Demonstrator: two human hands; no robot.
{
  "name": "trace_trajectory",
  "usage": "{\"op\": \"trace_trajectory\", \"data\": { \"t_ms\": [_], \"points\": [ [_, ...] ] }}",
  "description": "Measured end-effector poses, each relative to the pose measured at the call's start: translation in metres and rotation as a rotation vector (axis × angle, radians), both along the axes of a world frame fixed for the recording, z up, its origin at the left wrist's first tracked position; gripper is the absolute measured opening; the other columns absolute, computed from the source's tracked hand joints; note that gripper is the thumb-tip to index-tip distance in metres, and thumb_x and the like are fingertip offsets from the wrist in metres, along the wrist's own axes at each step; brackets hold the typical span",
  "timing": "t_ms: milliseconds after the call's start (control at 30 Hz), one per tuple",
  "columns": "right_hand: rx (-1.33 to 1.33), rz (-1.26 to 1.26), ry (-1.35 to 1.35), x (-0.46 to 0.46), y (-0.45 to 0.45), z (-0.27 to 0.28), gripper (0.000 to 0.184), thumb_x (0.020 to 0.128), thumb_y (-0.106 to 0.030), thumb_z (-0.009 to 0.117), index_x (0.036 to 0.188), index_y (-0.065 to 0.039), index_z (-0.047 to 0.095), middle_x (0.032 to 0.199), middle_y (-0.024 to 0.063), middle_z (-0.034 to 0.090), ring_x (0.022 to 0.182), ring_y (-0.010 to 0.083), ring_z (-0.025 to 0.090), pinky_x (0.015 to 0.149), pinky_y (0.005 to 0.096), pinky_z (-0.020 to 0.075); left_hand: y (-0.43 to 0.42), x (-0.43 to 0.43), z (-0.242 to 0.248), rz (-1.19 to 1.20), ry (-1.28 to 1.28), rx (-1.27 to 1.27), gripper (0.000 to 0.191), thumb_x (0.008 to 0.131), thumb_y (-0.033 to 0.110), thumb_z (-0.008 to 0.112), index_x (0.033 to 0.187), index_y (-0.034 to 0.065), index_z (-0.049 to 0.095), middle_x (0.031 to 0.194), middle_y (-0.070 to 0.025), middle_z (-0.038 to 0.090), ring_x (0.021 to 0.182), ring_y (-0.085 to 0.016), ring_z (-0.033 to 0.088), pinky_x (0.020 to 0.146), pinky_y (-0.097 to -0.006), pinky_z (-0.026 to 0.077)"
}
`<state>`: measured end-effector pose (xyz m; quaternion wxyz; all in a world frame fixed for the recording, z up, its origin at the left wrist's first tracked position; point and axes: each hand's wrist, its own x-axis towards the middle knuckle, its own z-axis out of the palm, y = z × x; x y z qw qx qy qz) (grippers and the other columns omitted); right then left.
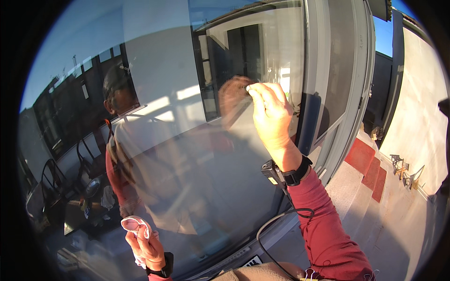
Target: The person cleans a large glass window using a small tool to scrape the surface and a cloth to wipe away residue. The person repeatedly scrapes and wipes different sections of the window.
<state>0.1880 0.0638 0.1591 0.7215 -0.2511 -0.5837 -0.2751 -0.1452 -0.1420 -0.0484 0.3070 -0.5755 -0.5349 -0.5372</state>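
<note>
Before me stands a large glass pane [182,168], full of reflections. My right hand [272,112] is raised to its upper right part. The thumb and fingers there are pinched on a small pale object [248,87], too small to name. Its tip is at the glass or very close to it. Low on the left, my left hand [149,247] grips a pink cloth [135,224] with a white edge, bunched and partly hidden by the fingers. The cloth is in front of the pane; contact with the glass cannot be told.
A light door frame [351,105] borders the pane on the right. Beyond it, steps carry red mats [362,158], and dark metal pieces [404,172] lie by a pale wall [411,105]. A black cable [262,232] loops from a device [272,172] at my right wrist.
</note>
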Motion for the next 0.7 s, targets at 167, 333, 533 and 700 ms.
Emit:
{"op": "trace_trajectory", "data": {
  "t_ms": [167,333,533,700],
  "points": [
    [-0.004,0.014,0.012,0.002,0.001,-0.001,0.007,0.087,-0.002,0.07,0.093,-0.003,0.072,0.089,0.0081,0.067,0.078,0.0233,0.067,0.07,0.0313,0.0551,0.002,-0.001,-0.001,-0.001,0.021,0.012,0.032,0.098,-0.003,0.054,0.126,0.0111,0.061,0.12,-0.0183,0.054,0.083,-0.027,0.061,0.058,-0.032,0.051],
    [0.021,0.009,0.008,0.004,0.003,0.004,0.005,0.088,-0.003,0.069,0.093,-0.003,0.072,0.088,0.0082,0.067,0.078,0.0236,0.067,0.069,0.0311,0.0545,0.004,-0.002,-0.001,-0.014,0.039,0.025,0.033,0.098,-0.003,0.054,0.126,0.0125,0.061,0.118,-0.0169,0.054,0.079,-0.023,0.06,0.052,-0.0296,0.048],
    [0.176,-0.003,-0.018,0.003,-0.005,-0.002,0.006,0.089,-0.005,0.069,0.094,-0.005,0.071,0.089,0.0066,0.066,0.077,0.0239,0.066,0.068,0.0311,0.0538,0.003,-0.004,0.001,0.073,0.099,0.044,0.032,0.098,-0.002,0.054,0.126,0.0122,0.06,0.115,-0.0168,0.054,0.072,-0.021,0.058,0.05,-0.0307,0.047],
    [-0.014,0.004,-0.005,0.005,-0.002,0.011,0.005,0.088,-0.003,0.068,0.093,-0.003,0.07,0.088,0.0079,0.066,0.076,0.0249,0.066,0.067,0.0316,0.054,0.004,-0.004,0.0,0.041,0.095,0.03,0.03,0.098,-0.002,0.054,0.124,0.0111,0.061,0.114,-0.0164,0.054,0.073,-0.022,0.059,0.051,-0.0308,0.048]
  ]
}}
